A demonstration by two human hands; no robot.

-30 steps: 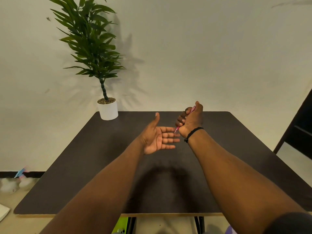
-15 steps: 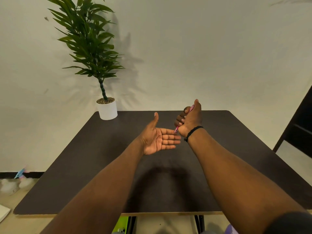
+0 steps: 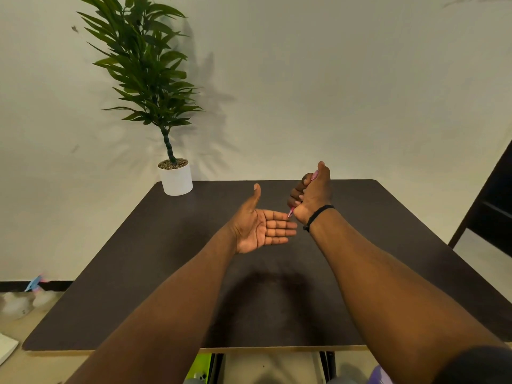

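Observation:
My left hand (image 3: 261, 227) is held palm up above the dark table (image 3: 155, 259), fingers straight and thumb raised, with nothing in it. Just to its right, my right hand (image 3: 313, 195) is closed in a fist around a pink pen (image 3: 290, 213). The pen's tip pokes out below the fist and touches or nearly touches my left fingertips. A black band circles my right wrist. Most of the pen is hidden inside the fist.
A potted green plant in a white pot (image 3: 176, 177) stands at the table's far left corner against the wall. A dark door frame (image 3: 496, 200) stands at the right. Small items lie on the floor at left (image 3: 33, 284).
Both hands have drifted slightly; the pen tip has come closer to my left fingertips. The grip on the pen is unchanged.

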